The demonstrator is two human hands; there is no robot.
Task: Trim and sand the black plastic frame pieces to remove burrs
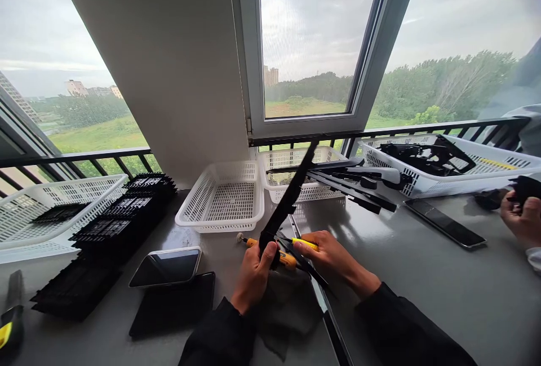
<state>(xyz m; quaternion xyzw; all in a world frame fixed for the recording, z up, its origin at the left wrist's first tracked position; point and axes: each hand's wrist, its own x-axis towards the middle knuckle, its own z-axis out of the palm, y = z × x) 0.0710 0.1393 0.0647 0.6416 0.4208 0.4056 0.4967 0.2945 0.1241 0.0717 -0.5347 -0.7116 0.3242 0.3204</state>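
My left hand [253,273] is closed round the lower end of a long black plastic strip [291,191] that slants up and away toward the window. My right hand [332,256] pinches a thin yellow-handled tool [305,242] whose tip touches the strip's lower end. An orange-handled screwdriver [282,256] lies on the grey table under both hands. A dark cloth [287,309] lies between my forearms.
White mesh baskets: an empty one [220,200], one behind the strip [291,163], one with black parts at right [448,177], one at far left [51,214]. Stacked black trays [122,219], two phones [167,267], a black bar [443,223]. Another person's hand [522,217] at the right edge.
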